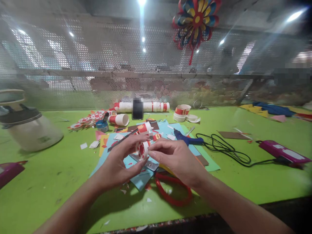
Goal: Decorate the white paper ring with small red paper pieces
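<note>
My left hand is curved round a short white paper cup piece with red patterning, its thumb below and fingers above. The piece is tilted on its side in mid-air over the sheets. On its right edge, the thumb and forefinger of my right hand are pinched together. Beneath my hands lie scissors with red handles, their blades partly hidden by my fingers. Blue paper sheets spread under them, with a red and white paper cup lying just beyond.
A blue glue gun with a black cord lies to the right, near a purple power strip. Stacked paper cups, a phone and a blue paint jar stand behind. A large white container is at left.
</note>
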{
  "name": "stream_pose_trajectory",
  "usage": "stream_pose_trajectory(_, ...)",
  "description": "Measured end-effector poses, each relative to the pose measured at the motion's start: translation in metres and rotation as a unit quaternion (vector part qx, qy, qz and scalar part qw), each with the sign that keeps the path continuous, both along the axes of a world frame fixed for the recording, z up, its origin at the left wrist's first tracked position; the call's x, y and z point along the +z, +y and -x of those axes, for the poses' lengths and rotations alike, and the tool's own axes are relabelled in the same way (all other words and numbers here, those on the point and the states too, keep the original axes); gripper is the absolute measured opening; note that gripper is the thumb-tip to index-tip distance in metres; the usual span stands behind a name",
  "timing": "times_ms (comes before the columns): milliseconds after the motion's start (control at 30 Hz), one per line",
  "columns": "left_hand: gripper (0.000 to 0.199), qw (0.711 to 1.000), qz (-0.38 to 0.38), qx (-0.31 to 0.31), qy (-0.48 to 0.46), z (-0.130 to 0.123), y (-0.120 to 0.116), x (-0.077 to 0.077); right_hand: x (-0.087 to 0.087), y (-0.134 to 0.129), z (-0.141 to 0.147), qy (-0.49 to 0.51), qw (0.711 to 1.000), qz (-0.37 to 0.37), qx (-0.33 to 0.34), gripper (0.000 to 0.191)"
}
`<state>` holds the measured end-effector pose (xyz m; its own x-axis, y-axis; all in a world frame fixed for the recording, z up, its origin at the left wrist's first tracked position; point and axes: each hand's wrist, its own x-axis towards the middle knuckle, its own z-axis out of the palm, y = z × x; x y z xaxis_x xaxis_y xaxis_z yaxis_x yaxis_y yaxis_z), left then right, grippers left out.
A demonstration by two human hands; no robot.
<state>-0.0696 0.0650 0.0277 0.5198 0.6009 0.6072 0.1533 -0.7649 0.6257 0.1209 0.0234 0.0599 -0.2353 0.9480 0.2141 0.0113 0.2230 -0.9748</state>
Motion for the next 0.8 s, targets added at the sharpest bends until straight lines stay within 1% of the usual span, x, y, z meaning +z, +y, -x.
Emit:
stream_pose_trajectory(100, 0.049, 0.999, -0.043, 0.007, 0.021, -0.001, 0.001, 0.000, -0.005, 0.001, 0.000, 0.020, 1.000, 0.014, -0.010, 0.008)
stream_pose_trajectory(200, 0.049, 0.995, -0.089, 0.021, 0.033, -0.001, 0.002, 0.001, -0.007, 0.001, -0.001, 0.006, 1.000, -0.006, -0.025, 0.009)
stream_pose_trajectory(267, 0.048, 0.993, -0.104, 0.031, 0.042, -0.001, 0.001, 0.001, -0.007, 0.001, 0.000, -0.006, 0.999, -0.022, -0.031, 0.009)
stream_pose_trajectory(367, 0.047, 0.992, -0.111, 0.035, 0.046, -0.001, 0.000, 0.000, -0.007, -0.001, 0.002, -0.009, 0.999, -0.019, -0.038, 0.010)
stream_pose_trajectory(433, 0.048, 0.991, -0.116, 0.035, 0.050, -0.001, -0.001, 0.000, -0.007, -0.002, 0.003, -0.030, 0.998, -0.029, -0.047, 0.010)
stream_pose_trajectory(467, 0.049, 0.990, -0.122, 0.036, 0.054, -0.001, -0.001, -0.001, -0.008, -0.002, 0.003, -0.051, 0.996, -0.050, -0.060, 0.011)
stream_pose_trajectory(533, 0.052, 0.987, -0.145, 0.038, 0.062, 0.000, 0.000, -0.002, -0.012, -0.002, 0.004, -0.112, 0.980, -0.130, -0.099, 0.012)
stream_pose_trajectory(600, 0.055, 0.981, -0.172, 0.044, 0.073, 0.001, 0.002, -0.003, -0.015, -0.002, 0.004, -0.178, 0.946, -0.231, -0.139, 0.014)
stream_pose_trajectory(667, 0.055, 0.976, -0.191, 0.055, 0.086, 0.002, 0.004, -0.004, -0.017, -0.003, 0.004, -0.219, 0.912, -0.308, -0.156, 0.015)
stream_pose_trajectory(700, 0.055, 0.976, -0.186, 0.062, 0.092, 0.003, 0.005, -0.005, -0.017, -0.004, 0.003, -0.226, 0.904, -0.329, -0.155, 0.016)
stream_pose_trajectory(733, 0.053, 0.979, -0.169, 0.070, 0.093, 0.003, 0.005, -0.004, -0.016, -0.005, 0.003, -0.222, 0.903, -0.336, -0.151, 0.016)
stream_pose_trajectory(800, 0.048, 0.990, -0.097, 0.080, 0.072, 0.004, 0.005, -0.003, -0.012, -0.005, -0.001, -0.195, 0.922, -0.307, -0.133, 0.014)
